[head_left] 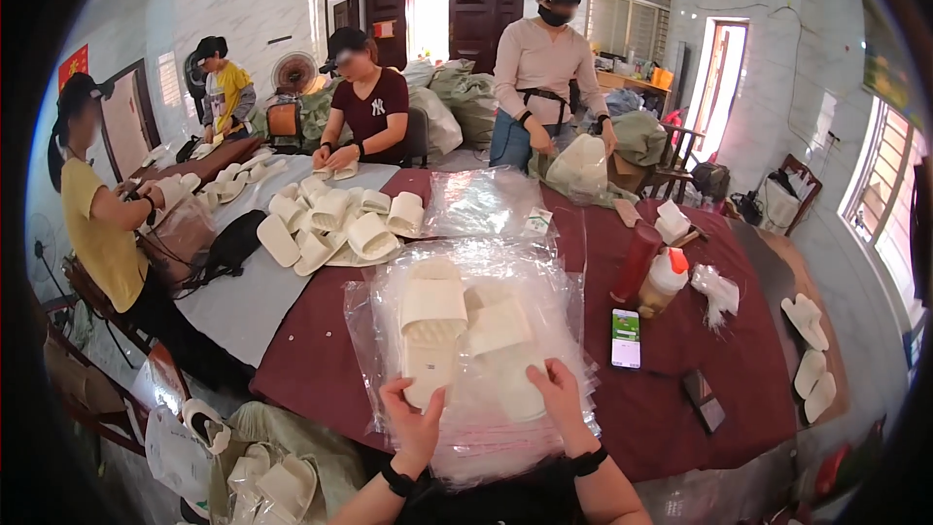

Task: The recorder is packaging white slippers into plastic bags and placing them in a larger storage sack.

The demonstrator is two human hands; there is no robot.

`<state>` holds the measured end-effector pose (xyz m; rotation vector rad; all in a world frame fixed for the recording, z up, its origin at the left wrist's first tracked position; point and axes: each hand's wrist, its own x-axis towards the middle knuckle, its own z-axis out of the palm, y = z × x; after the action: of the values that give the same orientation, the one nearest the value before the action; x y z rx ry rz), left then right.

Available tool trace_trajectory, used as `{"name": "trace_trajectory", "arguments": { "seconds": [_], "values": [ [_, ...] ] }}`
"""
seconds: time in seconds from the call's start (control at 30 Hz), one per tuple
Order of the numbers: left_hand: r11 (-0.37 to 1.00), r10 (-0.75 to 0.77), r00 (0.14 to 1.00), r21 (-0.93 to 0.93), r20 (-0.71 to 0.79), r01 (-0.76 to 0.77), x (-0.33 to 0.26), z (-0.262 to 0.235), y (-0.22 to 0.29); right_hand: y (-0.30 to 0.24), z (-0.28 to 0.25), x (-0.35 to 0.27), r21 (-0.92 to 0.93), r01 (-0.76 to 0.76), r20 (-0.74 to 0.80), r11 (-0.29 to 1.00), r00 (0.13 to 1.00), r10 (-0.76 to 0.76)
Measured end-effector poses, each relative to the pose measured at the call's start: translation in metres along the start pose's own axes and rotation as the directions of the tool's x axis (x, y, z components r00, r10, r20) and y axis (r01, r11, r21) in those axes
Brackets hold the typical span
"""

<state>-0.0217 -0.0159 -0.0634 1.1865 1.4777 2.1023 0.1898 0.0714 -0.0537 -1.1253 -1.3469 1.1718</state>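
A pair of cream slippers lies before me on a stack of clear plastic bags [457, 452]. The left slipper [433, 306] points away from me, with its heel pinched between the thumb and fingers of my left hand [412, 423]. The right slipper [496, 319] sits tilted beside it and looks hazy, as if under plastic film; I cannot tell how far inside a bag it is. My right hand [564, 406] has its thumb and fingers closed at that slipper's heel edge. Dark bands circle both my wrists.
More cream slippers [330, 219] are heaped ahead to the left. On the maroon tablecloth [671, 418] at right are a phone [626, 338], a drink bottle [664, 282], a red flask [635, 261] and a dark flat case [704, 401]. Several people work around the tables.
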Motion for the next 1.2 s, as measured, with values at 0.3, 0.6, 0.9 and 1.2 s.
{"name": "trace_trajectory", "arguments": {
  "seconds": [0.3,0.6,0.9,1.2],
  "values": [
    [0.855,-0.272,0.828,0.518,0.49,-0.026,0.001,0.011,-0.014,0.007,-0.012,0.019,-0.768,0.132,0.077,0.626,0.99,-0.115],
    [0.621,-0.119,0.774,0.655,0.623,-0.432,-0.002,0.008,-0.007,-0.005,0.02,0.026,-0.757,0.362,0.281,0.544,0.932,-0.229],
    [0.479,-0.173,0.725,0.7,0.667,-0.53,-0.018,-0.011,-0.009,0.01,0.089,0.069,-0.877,0.27,0.255,0.397,0.963,-0.091],
    [0.744,-0.19,0.639,0.534,0.745,-0.402,-0.015,-0.022,-0.008,0.013,0.053,0.094,-0.769,0.245,0.052,0.59,0.944,-0.325]
  ]
}}
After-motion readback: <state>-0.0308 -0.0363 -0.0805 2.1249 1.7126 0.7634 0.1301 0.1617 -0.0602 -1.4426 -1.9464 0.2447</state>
